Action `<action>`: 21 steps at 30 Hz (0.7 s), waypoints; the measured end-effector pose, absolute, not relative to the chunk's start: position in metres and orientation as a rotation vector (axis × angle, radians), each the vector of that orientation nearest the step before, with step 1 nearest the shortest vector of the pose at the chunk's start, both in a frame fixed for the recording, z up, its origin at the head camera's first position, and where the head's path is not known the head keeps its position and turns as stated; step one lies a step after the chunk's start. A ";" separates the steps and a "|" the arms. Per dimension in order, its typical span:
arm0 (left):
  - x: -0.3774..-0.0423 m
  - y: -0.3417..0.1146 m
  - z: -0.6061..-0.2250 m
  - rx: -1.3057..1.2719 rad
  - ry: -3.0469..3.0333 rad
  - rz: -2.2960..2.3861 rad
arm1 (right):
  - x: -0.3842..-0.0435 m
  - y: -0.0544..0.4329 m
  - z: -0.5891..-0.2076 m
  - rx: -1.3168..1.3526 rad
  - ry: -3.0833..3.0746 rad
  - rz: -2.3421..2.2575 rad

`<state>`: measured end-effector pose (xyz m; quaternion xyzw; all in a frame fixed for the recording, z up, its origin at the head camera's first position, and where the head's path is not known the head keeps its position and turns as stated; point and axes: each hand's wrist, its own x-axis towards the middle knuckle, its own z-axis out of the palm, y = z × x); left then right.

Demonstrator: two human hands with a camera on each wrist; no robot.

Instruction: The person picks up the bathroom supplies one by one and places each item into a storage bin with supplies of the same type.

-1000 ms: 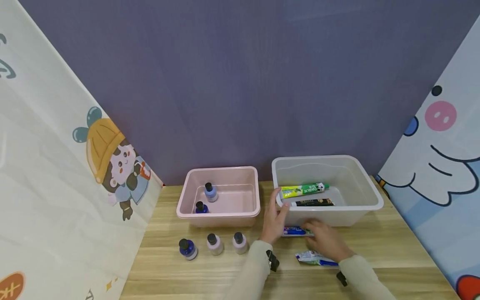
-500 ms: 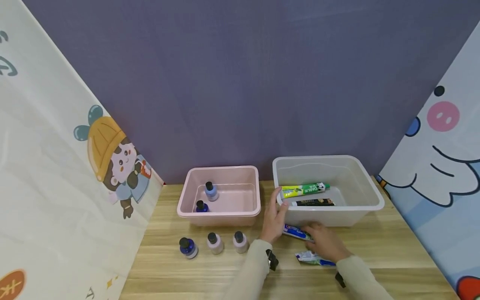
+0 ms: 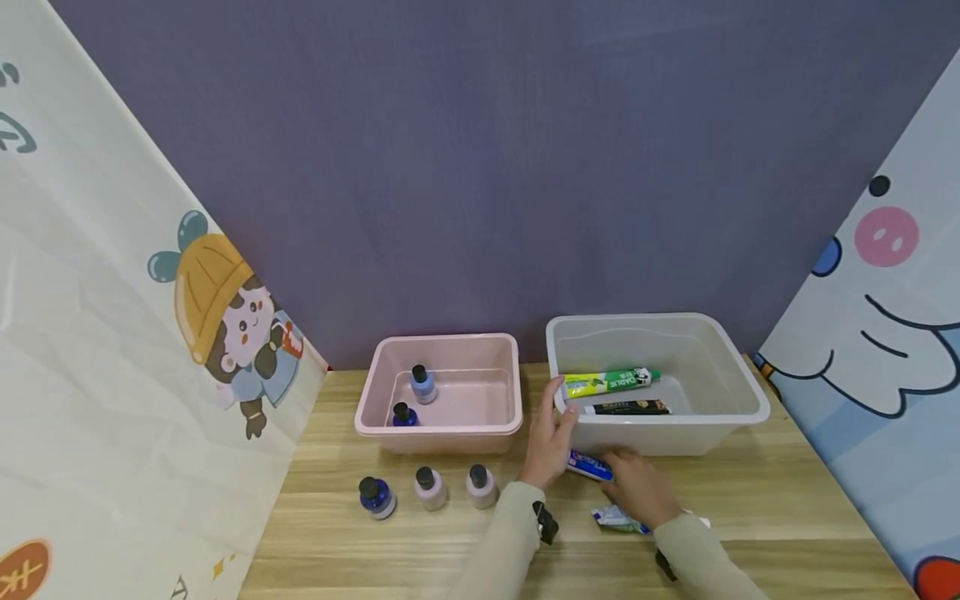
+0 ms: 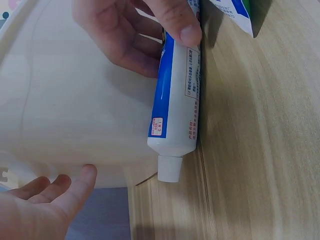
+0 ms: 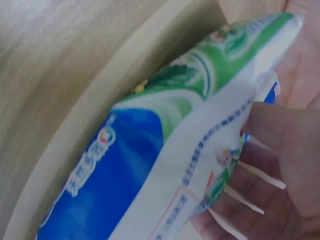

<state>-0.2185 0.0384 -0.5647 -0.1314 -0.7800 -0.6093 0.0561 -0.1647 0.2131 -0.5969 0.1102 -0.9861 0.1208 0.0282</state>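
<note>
A blue-and-white toothpaste tube (image 3: 591, 466) with a white cap (image 4: 170, 169) lies at a slant before the white bin (image 3: 660, 437). My right hand (image 3: 642, 486) pinches its far part, thumb on top and fingers along the bin side. My left hand (image 3: 550, 442) is at the bin's left front corner, with extended fingers by the side rim and the thumb at the front. A second toothpaste tube (image 5: 135, 150), blue, white and green, lies on the table under my right wrist. Inside the bin are a yellow-green toothpaste tube (image 3: 609, 382) and a black one (image 3: 628, 407).
Left of the white bin stands a pink bin (image 3: 450, 432) with two nail-polish-like bottles in it. In front of that, a dark blue bottle (image 3: 377, 497) and two pale pink bottles (image 3: 431, 489) stand on the wooden table (image 3: 322, 542). A grey-purple backdrop (image 3: 450, 183) rises behind.
The held toothpaste tube has turned from parallel with the bin front to a slant, its right end nearer me. My right hand has shifted slightly left and towards me. My left hand stays put.
</note>
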 end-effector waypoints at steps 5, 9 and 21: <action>-0.218 0.039 -0.566 -0.396 -2.365 -1.839 | -0.166 0.206 -0.598 0.266 -3.057 0.382; -0.218 0.039 -0.566 -0.383 -2.375 -1.847 | -0.168 0.201 -0.596 0.203 -3.104 0.393; -0.217 0.038 -0.565 -0.361 -2.392 -1.858 | -0.168 0.198 -0.594 0.158 -3.099 0.507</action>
